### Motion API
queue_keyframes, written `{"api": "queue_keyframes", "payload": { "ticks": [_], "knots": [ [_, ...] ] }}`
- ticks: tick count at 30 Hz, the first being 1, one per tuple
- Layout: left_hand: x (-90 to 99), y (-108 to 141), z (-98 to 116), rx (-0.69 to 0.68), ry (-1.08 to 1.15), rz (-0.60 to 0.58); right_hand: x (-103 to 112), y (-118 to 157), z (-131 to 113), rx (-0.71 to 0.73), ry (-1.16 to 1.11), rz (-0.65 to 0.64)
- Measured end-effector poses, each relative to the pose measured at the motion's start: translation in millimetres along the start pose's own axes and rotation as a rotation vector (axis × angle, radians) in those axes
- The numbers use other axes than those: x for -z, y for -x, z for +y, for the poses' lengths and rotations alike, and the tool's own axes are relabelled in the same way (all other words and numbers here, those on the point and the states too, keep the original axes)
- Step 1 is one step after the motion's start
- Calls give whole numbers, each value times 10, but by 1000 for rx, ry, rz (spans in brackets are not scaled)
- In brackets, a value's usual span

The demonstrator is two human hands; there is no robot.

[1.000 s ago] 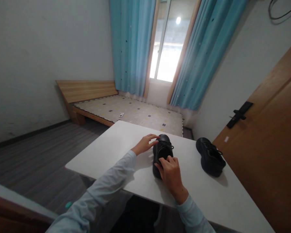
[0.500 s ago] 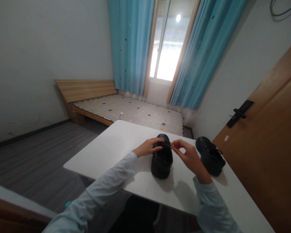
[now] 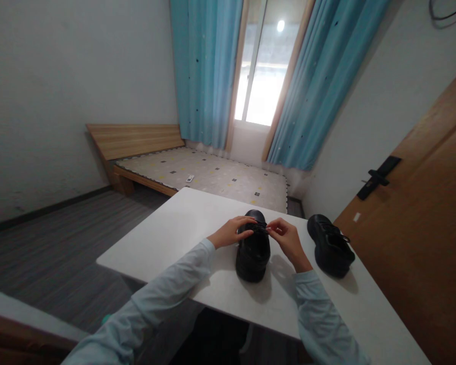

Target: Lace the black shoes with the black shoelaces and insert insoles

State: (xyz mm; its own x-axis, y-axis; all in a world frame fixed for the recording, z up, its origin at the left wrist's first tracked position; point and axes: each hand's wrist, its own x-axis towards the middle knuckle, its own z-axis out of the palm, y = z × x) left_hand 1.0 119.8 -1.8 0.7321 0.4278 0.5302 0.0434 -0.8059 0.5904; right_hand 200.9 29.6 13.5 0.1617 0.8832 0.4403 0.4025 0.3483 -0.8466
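Observation:
A black lace-up shoe (image 3: 253, 258) stands on the white table (image 3: 163, 228), its toe pointing away from me. My left hand (image 3: 231, 231) lies against the shoe's left side, fingers and thumb closed on the upper near the laces. At the right edge of the lacing, my right hand (image 3: 287, 238) pinches a shoelace between thumb and forefinger; the lace is small and partly hidden by the fingertips. A second black shoe (image 3: 331, 248) with tied laces stands upright to the right of my right hand.
Beyond the table is a bed (image 3: 213, 175) with a patterned mattress and a small white object (image 3: 190, 178) on it. Blue curtains (image 3: 209, 76) flank a bright window. A wooden door (image 3: 425, 213) stands close along the table's right side.
My right hand and forearm have shifted slightly left, with the wrist nearer the shoe. My left hand stays in nearly the same place on the shoe.

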Motion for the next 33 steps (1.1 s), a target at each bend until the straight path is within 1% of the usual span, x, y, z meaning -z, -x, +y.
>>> {"api": "queue_keyframes", "payload": {
  "ticks": [3,5,8,10,13,16,19,22,24,27,29,31,33],
  "knots": [
    [-33,7,16,0,-8,27,-43,46,-63,63,38,-24],
    [-51,15,31,-4,-5,38,-81,63,-106,131,111,-27],
    [-63,23,48,-7,7,45,-141,75,-135,221,240,17],
    [-63,24,52,0,15,49,-174,81,-136,251,276,51],
    [-59,21,47,-1,17,50,-203,84,-131,255,256,76],
    [-59,21,34,-5,17,48,-205,77,-128,217,157,96],
    [-64,25,19,11,16,46,-177,62,-127,137,-7,124],
    [-68,29,9,26,17,43,-122,42,-126,77,-152,188],
    [-68,30,7,33,22,44,-68,26,-122,60,-258,238],
    [-63,34,8,38,25,41,47,2,-115,28,-390,268],
    [-57,37,9,38,22,39,139,-12,-109,15,-447,289],
    [-51,39,10,35,21,38,223,-22,-100,15,-485,336],
    [-44,39,13,28,17,34,276,-28,-85,14,-505,372]
  ]
}}
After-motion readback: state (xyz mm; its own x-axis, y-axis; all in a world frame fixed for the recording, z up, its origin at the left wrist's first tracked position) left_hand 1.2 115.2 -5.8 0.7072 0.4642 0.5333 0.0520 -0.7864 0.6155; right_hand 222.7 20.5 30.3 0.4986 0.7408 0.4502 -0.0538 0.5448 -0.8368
